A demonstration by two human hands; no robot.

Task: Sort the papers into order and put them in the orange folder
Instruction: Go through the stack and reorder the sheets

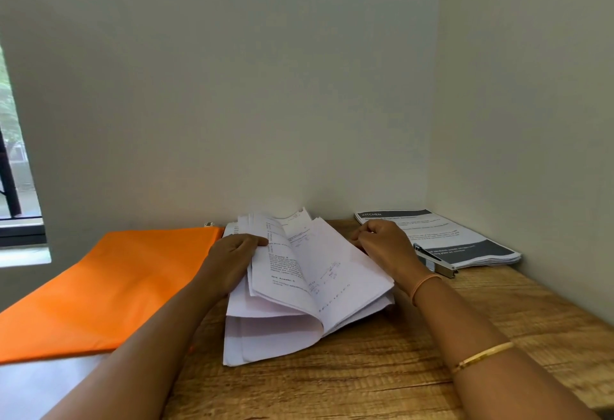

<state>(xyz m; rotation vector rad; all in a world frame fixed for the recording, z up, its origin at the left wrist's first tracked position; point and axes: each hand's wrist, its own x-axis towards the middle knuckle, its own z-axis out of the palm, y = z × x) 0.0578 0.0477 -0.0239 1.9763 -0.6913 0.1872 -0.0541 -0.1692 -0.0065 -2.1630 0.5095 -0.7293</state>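
A person at a wooden table (365,373) leafs through a stack of papers (299,290), fanned open between both hands. The left hand (232,255) grips a raised bundle of sheets, thumb on top and fingers curled behind. The right hand (382,247) lies on the opposite pages with its fingers bent over their far edge; whether it pinches a sheet cannot be told. The orange folder (116,286) lies flat just left of the left hand. A stapler (435,262) and printed sheets (465,237) lie right of the right wrist.
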